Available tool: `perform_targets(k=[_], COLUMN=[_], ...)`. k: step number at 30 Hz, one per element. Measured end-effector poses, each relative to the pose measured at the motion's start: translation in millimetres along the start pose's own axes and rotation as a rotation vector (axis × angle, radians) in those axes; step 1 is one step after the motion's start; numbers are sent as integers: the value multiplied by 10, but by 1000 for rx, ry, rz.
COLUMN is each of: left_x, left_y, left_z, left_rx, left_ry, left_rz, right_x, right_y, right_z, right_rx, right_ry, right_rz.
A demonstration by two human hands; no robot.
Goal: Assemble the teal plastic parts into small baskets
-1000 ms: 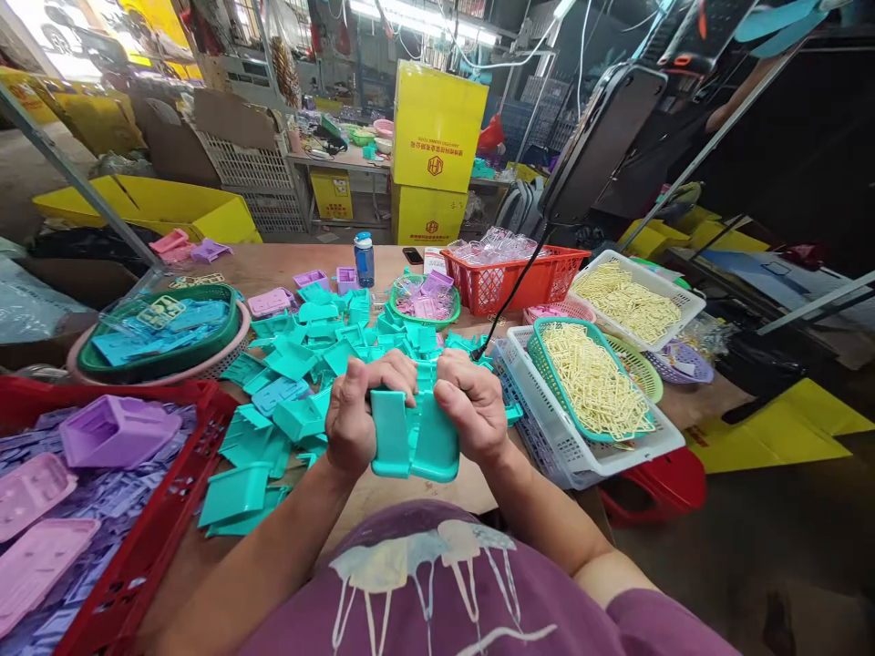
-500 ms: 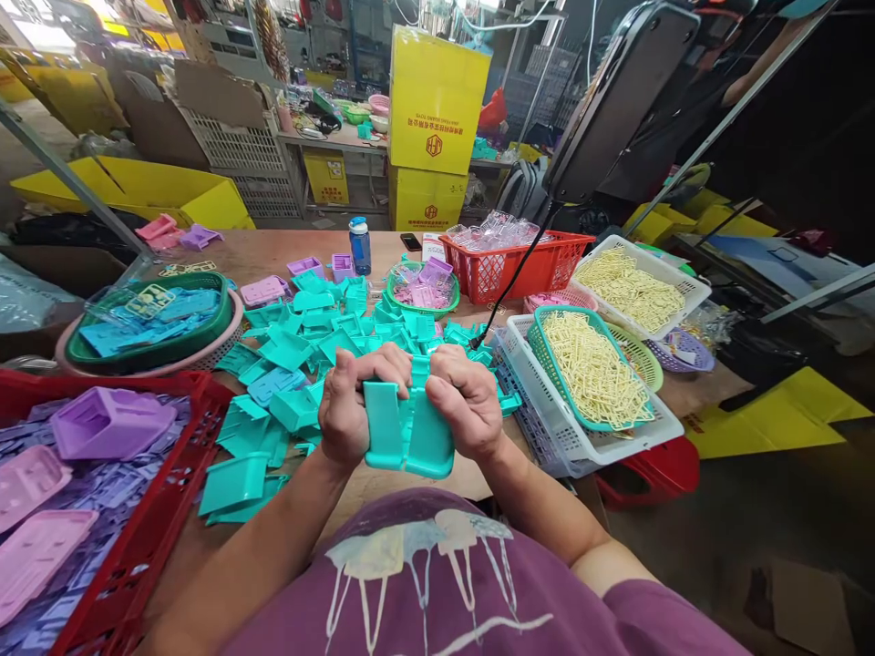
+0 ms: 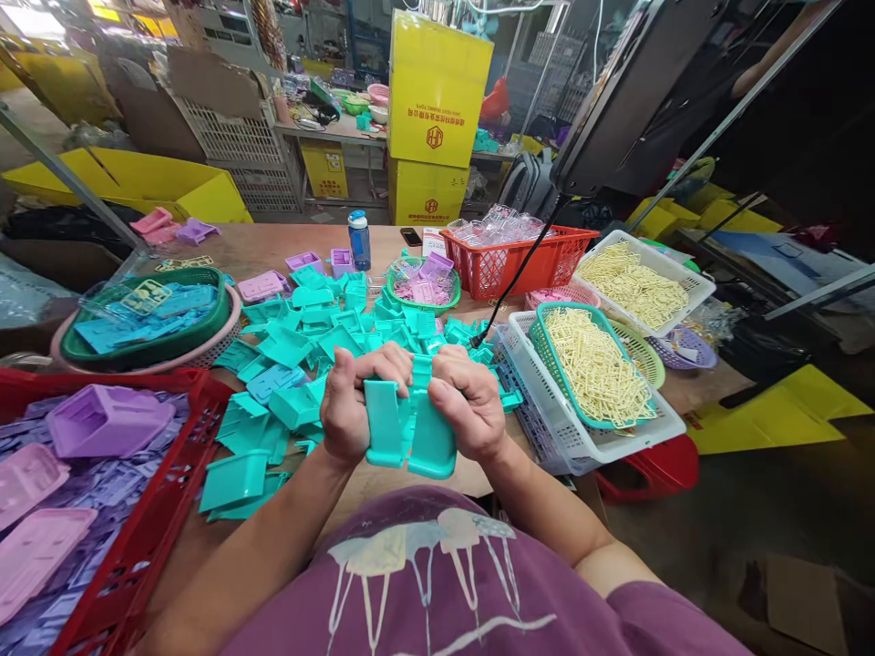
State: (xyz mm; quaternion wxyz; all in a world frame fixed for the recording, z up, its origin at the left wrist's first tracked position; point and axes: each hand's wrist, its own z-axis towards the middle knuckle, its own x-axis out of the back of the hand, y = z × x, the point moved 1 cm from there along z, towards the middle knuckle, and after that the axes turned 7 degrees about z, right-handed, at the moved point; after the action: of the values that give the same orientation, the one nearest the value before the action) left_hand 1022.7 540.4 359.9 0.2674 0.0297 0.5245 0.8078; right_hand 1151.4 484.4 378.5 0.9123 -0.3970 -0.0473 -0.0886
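Observation:
Both my hands grip a teal plastic piece [image 3: 432, 428] in front of my chest. My left hand [image 3: 348, 401] is closed round its left side, thumb pointing up. My right hand [image 3: 471, 401] is closed on the right side, with the thumb pressed on the front. A narrow gap runs between the two flat panels; whether they are one part or two I cannot tell. Behind the hands spreads a heap of similar teal plastic parts [image 3: 301, 346] on the wooden table [image 3: 273, 239].
At left stands a red crate [image 3: 170, 474] with purple and pink parts, behind it a green basket [image 3: 222, 310] of blue pieces. To the right are a white basket [image 3: 588, 460], a teal basket of cream pieces [image 3: 594, 364] and a red basket [image 3: 478, 269]. A blue bottle [image 3: 359, 244] stands behind the heap.
The gap between the two teal panels looks slightly wider at the bottom. Both hands keep the same grip, and the view has shifted slightly.

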Motion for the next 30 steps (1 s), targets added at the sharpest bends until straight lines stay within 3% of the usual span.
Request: perform_targets(k=[10, 30], left_x=[-19, -2], left_y=[-10, -71], left_z=[-32, -86], left_rx=[1, -15], left_ry=[-7, -24], left_rz=[-34, 7], right_x=[-10, 23], right_y=[36, 27], right_z=[-31, -86], right_rx=[-61, -44], right_ry=[13, 22], right_rz=[-41, -37])
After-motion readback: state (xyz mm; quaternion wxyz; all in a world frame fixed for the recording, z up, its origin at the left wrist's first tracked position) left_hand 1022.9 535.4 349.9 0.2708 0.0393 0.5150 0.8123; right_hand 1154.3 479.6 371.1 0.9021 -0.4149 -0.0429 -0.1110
